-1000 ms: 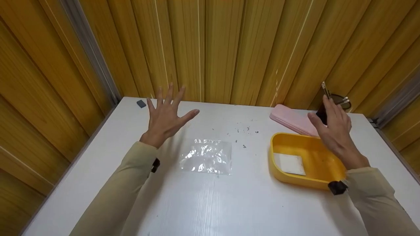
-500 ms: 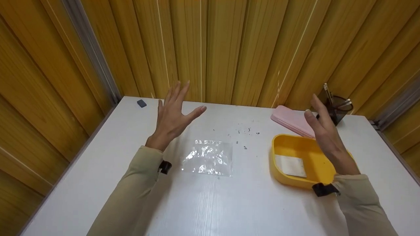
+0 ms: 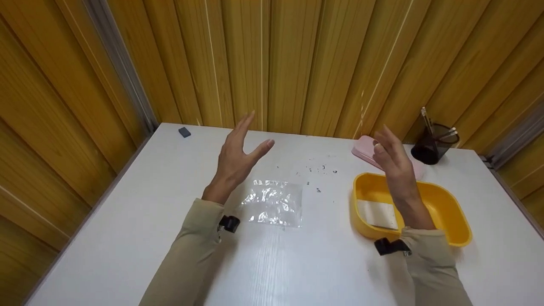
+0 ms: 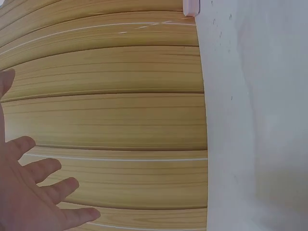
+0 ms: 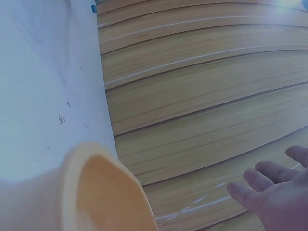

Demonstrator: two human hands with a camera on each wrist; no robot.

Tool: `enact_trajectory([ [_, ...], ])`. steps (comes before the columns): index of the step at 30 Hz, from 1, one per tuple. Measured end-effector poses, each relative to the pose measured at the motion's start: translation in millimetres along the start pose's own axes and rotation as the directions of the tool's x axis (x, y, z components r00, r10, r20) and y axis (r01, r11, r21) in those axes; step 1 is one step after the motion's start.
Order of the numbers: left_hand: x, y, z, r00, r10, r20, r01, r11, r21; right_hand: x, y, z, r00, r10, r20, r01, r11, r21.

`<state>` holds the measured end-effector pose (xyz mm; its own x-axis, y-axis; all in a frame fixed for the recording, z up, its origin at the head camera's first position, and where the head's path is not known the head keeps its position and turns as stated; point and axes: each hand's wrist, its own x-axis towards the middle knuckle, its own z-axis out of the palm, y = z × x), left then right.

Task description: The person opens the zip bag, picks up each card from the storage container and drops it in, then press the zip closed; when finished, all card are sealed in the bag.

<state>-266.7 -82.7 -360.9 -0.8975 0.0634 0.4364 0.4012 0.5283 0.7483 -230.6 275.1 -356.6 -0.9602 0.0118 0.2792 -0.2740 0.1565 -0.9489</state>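
Observation:
My left hand [image 3: 235, 163] is raised over the white table, fingers extended and thumb spread, holding nothing. Just right of it a clear plastic bag [image 3: 276, 204] lies flat. My right hand [image 3: 397, 170] hovers above the yellow bin [image 3: 452, 212], its fingers loosely bent and nothing in them. A flat white square piece [image 3: 377, 213] lies inside the bin at its left end. In the left wrist view the fingers [image 4: 57, 190] are spread apart; in the right wrist view the fingertips [image 5: 240, 192] are bare too.
Behind the bin lies a pink case [image 3: 366, 148], partly hidden by the right hand. A dark mesh pen cup [image 3: 427, 148] with pencils stands at the back right. A dark eraser-like block [image 3: 184, 132] is at the back left. Dark crumbs [image 3: 318, 190] dot the table [image 3: 272, 263] before the wood-look wall [image 3: 289, 68].
Both hands have moved inward, the left to the right and the right to the left. Their palms have turned toward each other. The pen cup has come into full view.

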Motion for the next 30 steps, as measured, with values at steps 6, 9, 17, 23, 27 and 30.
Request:
enact_trajectory([
  [6,-4.1,3.3,13.2,1.000,-0.007,0.016,0.009,0.995,-0.103,-4,6,18,0.998,-0.051,-0.026,0.054,0.991,0.124],
  [9,-6.9,3.7,20.0,1.000,-0.017,0.024,0.021,0.987,-0.157,-5,10,25,0.997,-0.069,-0.028,0.072,0.989,0.131],
  [17,-11.5,-1.7,40.2,0.997,-0.044,0.062,0.056,0.975,-0.216,-7,25,44,0.999,-0.052,0.014,0.050,0.991,0.128],
  [23,-12.4,-10.4,48.9,0.995,-0.038,0.087,0.058,0.971,-0.234,-6,35,61,0.998,0.000,0.058,-0.005,0.996,0.088],
  [27,-13.8,-16.6,55.3,0.991,-0.035,0.131,0.068,0.965,-0.252,-6,43,70,0.995,0.067,0.079,-0.072,0.996,0.059],
  [30,-15.7,-20.8,59.9,0.986,-0.044,0.159,0.084,0.962,-0.258,-6,51,77,0.990,0.115,0.078,-0.118,0.992,0.042],
])
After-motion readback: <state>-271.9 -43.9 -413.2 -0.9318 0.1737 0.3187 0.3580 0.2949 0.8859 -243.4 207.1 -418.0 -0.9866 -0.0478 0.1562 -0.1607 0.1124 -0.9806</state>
